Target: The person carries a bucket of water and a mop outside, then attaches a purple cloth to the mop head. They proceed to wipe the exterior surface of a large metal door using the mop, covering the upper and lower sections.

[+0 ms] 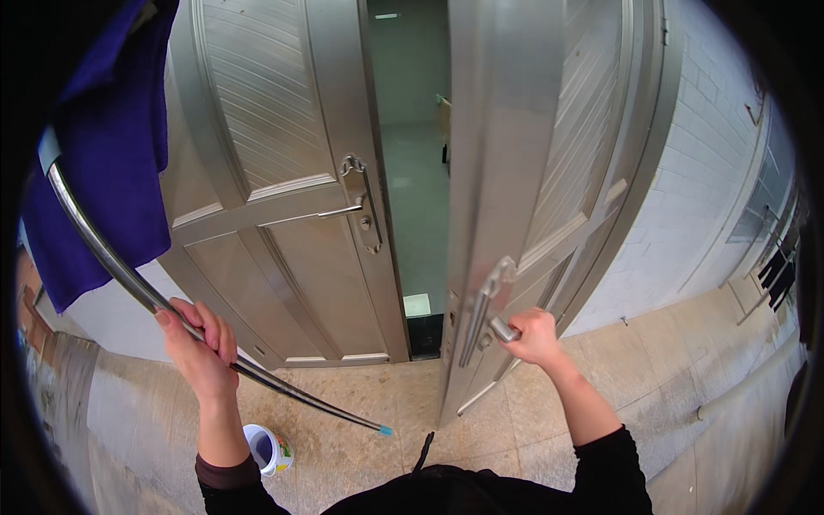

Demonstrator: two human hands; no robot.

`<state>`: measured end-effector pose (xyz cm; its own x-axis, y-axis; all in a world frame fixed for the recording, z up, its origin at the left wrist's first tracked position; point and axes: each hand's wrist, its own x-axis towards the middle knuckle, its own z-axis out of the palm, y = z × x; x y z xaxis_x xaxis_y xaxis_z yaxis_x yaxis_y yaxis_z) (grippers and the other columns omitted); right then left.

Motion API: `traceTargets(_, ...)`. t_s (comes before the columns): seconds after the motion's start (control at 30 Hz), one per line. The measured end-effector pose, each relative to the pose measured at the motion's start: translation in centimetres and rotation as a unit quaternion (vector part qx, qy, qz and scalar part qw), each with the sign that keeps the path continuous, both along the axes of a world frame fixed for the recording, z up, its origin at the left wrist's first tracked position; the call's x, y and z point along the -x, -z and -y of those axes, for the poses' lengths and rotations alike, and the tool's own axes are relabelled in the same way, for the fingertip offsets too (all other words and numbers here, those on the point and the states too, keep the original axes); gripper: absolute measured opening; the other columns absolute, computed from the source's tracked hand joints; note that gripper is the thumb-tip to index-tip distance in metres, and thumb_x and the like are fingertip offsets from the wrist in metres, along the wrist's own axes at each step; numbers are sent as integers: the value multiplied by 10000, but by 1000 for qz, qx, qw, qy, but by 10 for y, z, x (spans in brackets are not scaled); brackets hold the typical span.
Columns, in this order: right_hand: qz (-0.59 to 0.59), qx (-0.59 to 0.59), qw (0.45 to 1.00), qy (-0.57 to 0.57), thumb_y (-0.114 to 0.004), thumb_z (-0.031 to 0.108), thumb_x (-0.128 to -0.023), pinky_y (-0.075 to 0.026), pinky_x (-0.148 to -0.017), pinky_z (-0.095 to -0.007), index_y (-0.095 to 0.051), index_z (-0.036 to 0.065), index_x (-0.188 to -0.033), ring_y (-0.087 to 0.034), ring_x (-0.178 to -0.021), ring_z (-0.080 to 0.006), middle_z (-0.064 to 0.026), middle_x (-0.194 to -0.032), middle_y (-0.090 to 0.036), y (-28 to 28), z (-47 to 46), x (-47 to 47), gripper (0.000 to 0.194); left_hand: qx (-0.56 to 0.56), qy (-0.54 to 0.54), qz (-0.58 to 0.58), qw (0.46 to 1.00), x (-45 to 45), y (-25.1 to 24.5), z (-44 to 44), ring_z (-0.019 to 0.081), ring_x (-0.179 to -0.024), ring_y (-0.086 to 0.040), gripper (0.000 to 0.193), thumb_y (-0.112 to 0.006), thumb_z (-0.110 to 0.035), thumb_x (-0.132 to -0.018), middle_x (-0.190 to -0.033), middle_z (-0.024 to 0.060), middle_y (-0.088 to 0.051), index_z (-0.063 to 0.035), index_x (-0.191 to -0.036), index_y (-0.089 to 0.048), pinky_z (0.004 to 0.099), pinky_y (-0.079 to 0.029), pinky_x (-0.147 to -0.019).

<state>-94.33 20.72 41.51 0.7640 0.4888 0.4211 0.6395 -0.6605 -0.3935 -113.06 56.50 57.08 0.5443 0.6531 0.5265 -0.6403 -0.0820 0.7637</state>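
Note:
My left hand (203,351) is closed around a shiny metal pole (100,241) that runs from the upper left down to a light blue end cap over the floor. A dark blue-purple cloth (109,187) hangs at the pole's upper part. At the right, my right hand (531,335) grips the lever handle (505,329) of a metal door leaf (496,161), which stands swung outward. The other door leaf (277,270), with its own lever handle (341,210), is at the left. A gap between the leaves shows an indoor floor (415,206).
A white bucket (283,454) with dark contents stands on the tiled floor (354,393) beside my left forearm. A white brick wall (682,193) borders the doorway on the right. Farther right, dark items hang on a rack (776,277) near a window (763,187).

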Motion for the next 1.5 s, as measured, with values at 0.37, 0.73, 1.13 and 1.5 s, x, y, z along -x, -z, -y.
traceTargets(0.37, -107, -27, 992, 63, -605, 326, -707, -488, -638, -417, -662, 75, -709, -619, -701, -330, -147, -689, -636, 18, -159, -142, 257, 21, -39, -30, 999, -39, 15, 8, 71, -348, -198, 444, -334, -518, -945, -511, -14, -282, -116, -756, -325, 232, -153, -329)
traceTargets(0.73, -70, -36, 994, 77, -621, 309, -766, -506, -644, -428, -656, 65, -770, -636, -708, -336, -157, -729, -649, 34, -236, -257, 247, 27, -98, -26, 994, -122, 13, 19, 70, -353, -208, 441, -313, -508, -954, -515, -10, -284, -112, -760, -329, 229, -157, -341)
traceTargets(1.13, 76, 122, 989, -18, -615, 224, -707, -526, -583, -402, -652, 70, -693, -658, -663, -295, -138, -698, -655, 20, -227, -289, 159, 25, -105, -32, 994, -163, 5, 33, 71, -350, -187, 425, -321, -493, -957, -512, -19, -273, -121, -751, -337, 235, -152, -340)
traceTargets(1.5, 81, -231, 933, -265, -635, 298, -776, -370, -913, -425, -510, 45, -1068, -480, -1049, -318, -139, -1094, -503, -9, -180, -188, 406, 28, 66, -19, 997, -231, -21, 41, 86, -354, -213, 407, -259, -466, -976, -504, -18, -288, -130, -766, -353, 246, -155, -323)
